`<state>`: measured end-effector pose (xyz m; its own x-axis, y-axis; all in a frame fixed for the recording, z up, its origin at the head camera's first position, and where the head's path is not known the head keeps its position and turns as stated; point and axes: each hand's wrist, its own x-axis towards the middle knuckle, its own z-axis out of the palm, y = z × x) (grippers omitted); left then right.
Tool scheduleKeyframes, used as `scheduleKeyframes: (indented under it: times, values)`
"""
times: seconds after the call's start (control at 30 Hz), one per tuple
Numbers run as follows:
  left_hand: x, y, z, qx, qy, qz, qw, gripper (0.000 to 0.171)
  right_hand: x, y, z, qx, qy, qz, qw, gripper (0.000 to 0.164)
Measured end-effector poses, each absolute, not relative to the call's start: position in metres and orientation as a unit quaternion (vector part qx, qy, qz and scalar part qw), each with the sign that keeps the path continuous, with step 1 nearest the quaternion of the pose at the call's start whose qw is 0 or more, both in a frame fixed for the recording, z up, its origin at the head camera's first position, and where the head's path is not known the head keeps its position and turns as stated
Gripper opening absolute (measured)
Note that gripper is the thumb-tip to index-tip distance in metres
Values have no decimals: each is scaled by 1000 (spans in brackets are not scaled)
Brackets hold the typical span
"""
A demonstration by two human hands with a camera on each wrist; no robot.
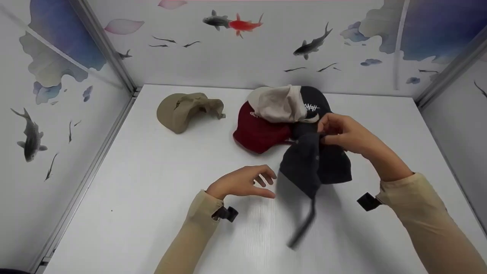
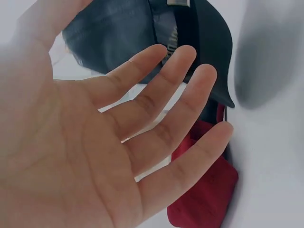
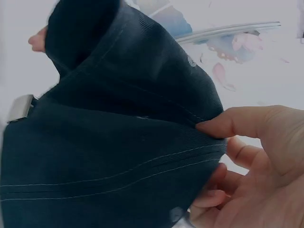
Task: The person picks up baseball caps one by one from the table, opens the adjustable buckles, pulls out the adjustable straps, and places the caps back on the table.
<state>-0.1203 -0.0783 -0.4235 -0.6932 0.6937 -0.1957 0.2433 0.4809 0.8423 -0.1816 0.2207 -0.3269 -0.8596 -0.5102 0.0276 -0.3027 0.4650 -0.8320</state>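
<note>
Wall (image 1: 258,62): white, printed with fish (image 1: 312,46), standing behind the red cap (image 1: 257,133).
Table (image 1: 152,213): white and smooth, spreading out on every side of the red cap.
Sleeves (image 1: 422,213): pale tan, reaching in from the person's side of the red cap, a small black device (image 1: 368,201) at each wrist.
Dark cap (image 1: 302,163): held up just to the right of the red cap and nearer the person, its panels hanging down; whether the two touch, I cannot tell.
Tan cap (image 1: 179,112): lying well apart, to the left of the red cap.
Beige cap (image 1: 283,104): heaped over the far part of the red cap.
Black cap (image 1: 315,97): behind and to the right of the red cap, partly under the beige one, with white lettering.
Right hand (image 1: 344,133): to the right of the red cap, thumb and fingers pinching the dark cap by its edge.
Left hand (image 1: 245,182): on the person's side of the red cap, near the dark cap, fingers spread and holding nothing.
Strap (image 1: 305,224): dangling from the dark cap, nearer the person than the red cap.
Buckle (image 3: 21,108): metallic, at the dark cap's edge.
</note>
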Motion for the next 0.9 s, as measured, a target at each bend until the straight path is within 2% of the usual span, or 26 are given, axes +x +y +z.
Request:
scheduleKeyframes:
  times: [0.2, 0.37, 0.47, 0.63, 0.77, 0.9]
  values:
    - [-120, -81, -427, 272, 824, 417, 271, 48, -181, 243, -310, -243, 875, -407, 100, 16]
    - [-120, -82, -429, 268, 826, 415, 270, 45, -186, 266, -292, -201, 906, -365, 73, 14]
    - [-119, -83, -430, 268, 827, 413, 272, 45, -190, 279, -280, -166, 927, -334, 35, 12]
    - [-119, -83, -431, 269, 827, 414, 269, 45, -199, 298, -270, -100, 949, -292, -60, 13]
    - [-120, -82, -432, 266, 825, 422, 267, 45, -208, 310, -281, -59, 955, -262, -128, 16]
    - [-119, -82, -433, 264, 826, 421, 266, 44, -219, 322, -316, -59, 961, -227, -148, 16]
